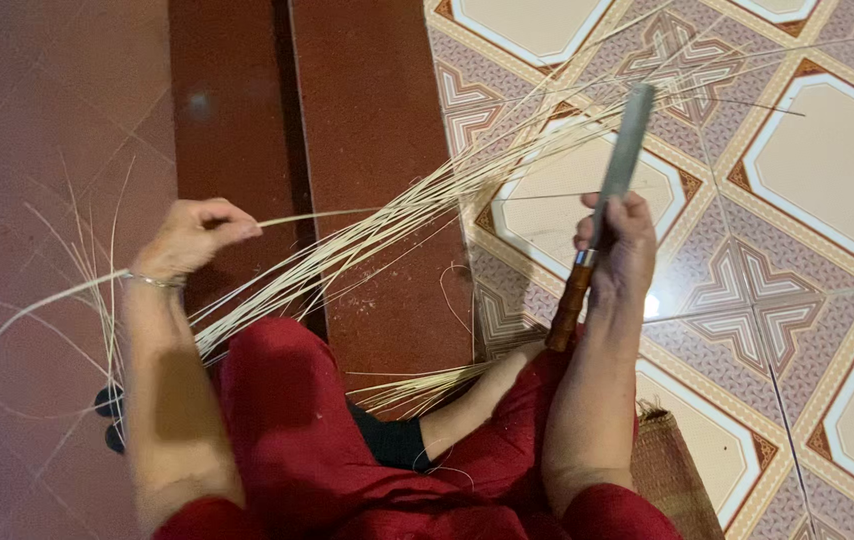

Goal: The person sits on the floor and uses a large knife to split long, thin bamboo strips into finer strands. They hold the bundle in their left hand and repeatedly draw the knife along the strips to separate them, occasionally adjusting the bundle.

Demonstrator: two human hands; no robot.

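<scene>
I count two hands: my left hand [192, 235] and my right hand [619, 240]. There is one knife [607, 215], one bracelet [155, 282], one woven mat [669, 470], and one bundle of pale strips [417, 215], too many to count singly.

**Red clothes, bare forearms**

Deep red fabric covers the lap and upper arms. Sleeves end above the elbows, forearms bare. A thin silver bangle [155, 282] circles the left wrist, and a black garment edge [394, 440] peeks out beneath the red.

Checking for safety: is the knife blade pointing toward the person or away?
Away. The right hand grips the wooden handle, and the knife blade points out over the patterned floor tiles.
</scene>
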